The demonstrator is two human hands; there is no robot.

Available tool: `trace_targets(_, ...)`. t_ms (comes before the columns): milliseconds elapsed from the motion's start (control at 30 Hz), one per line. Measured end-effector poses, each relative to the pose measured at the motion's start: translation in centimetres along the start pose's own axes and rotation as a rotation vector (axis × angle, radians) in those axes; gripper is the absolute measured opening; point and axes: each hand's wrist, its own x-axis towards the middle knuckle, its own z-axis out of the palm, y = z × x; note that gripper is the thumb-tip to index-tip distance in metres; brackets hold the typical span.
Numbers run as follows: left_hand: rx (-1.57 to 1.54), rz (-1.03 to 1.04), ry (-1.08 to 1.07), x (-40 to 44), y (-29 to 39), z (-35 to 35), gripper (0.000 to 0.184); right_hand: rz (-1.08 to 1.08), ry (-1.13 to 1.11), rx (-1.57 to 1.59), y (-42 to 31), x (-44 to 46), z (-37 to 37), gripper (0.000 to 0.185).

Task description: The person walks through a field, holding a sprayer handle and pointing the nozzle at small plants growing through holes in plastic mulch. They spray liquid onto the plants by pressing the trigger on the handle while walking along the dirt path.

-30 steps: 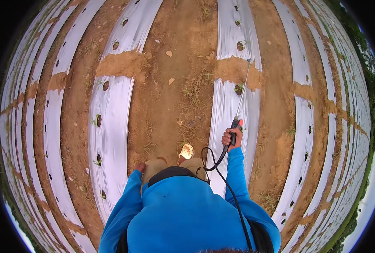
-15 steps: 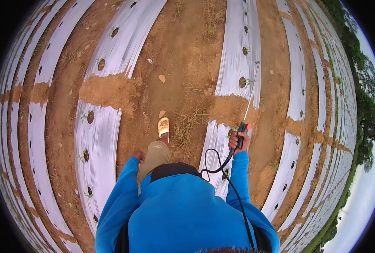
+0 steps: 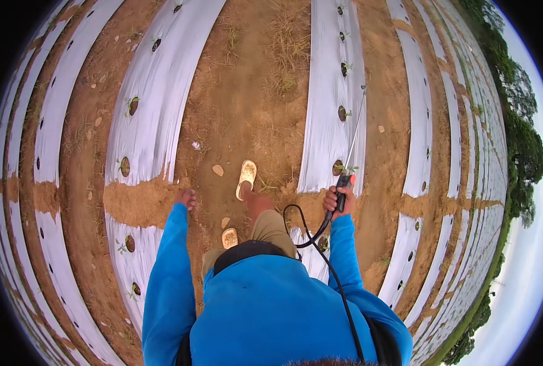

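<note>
My right hand (image 3: 340,202) is wrapped around the black handle of a sprayer wand (image 3: 356,133), which has a red-orange part near its top. Its thin metal tube points forward along the right-hand bed, with the nozzle at the far end over the bed's edge. A black hose (image 3: 335,272) loops from the handle and runs back past my right side. My left hand (image 3: 186,197) swings out beside the left bed, fingers curled, with nothing visible in it. Nearest the wand are a small seedling (image 3: 348,169) and its planting hole in the plastic mulch.
Long beds under silvery plastic mulch (image 3: 158,85) run on both sides, with seedlings in round holes. A soil ridge (image 3: 136,202) crosses the left bed. I stand on a dirt path (image 3: 238,104) with dry grass and stones, in pale clogs (image 3: 247,175). Trees (image 3: 523,146) line the right.
I have stepped forward along the path; both clogs now show, and the beds have shifted toward me. My left hand has swung forward and outward. The wand stays in my right hand.
</note>
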Motion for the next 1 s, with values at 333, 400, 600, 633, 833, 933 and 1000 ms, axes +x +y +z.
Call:
trace_targets(333,0.057,-0.399,0.131,6.0,13.3,5.3,0.021,-0.014,0.042,0.045,-16.9,26.6,14.7,0.016)
trace_targets(400,0.240,-0.257,0.166,6.8,18.7,7.8,0.022,-0.004,0.002,0.059,-21.0,29.2,18.0,0.016)
trace_targets(600,0.122,-0.124,0.104,14.0,36.6,12.7,0.023,-0.035,-0.026,0.017,-30.7,38.7,25.4,0.017)
trace_targets(633,0.102,-0.096,0.082,15.7,39.3,13.7,0.022,-0.040,-0.021,0.012,-32.1,40.6,26.2,0.017)
trace_targets(833,0.143,-0.196,0.117,29.4,51.1,20.1,0.017,0.030,-0.036,0.025,-40.5,50.1,32.9,0.016)
trace_targets(933,0.169,-0.310,0.031,35.3,59.1,24.0,0.016,-0.018,-0.015,-0.036,-45.4,55.2,37.1,0.017)
trace_targets(1000,0.183,-0.419,-0.022,37.4,63.7,27.3,0.016,0.003,0.019,-0.096,-48.4,56.6,39.8,0.017)
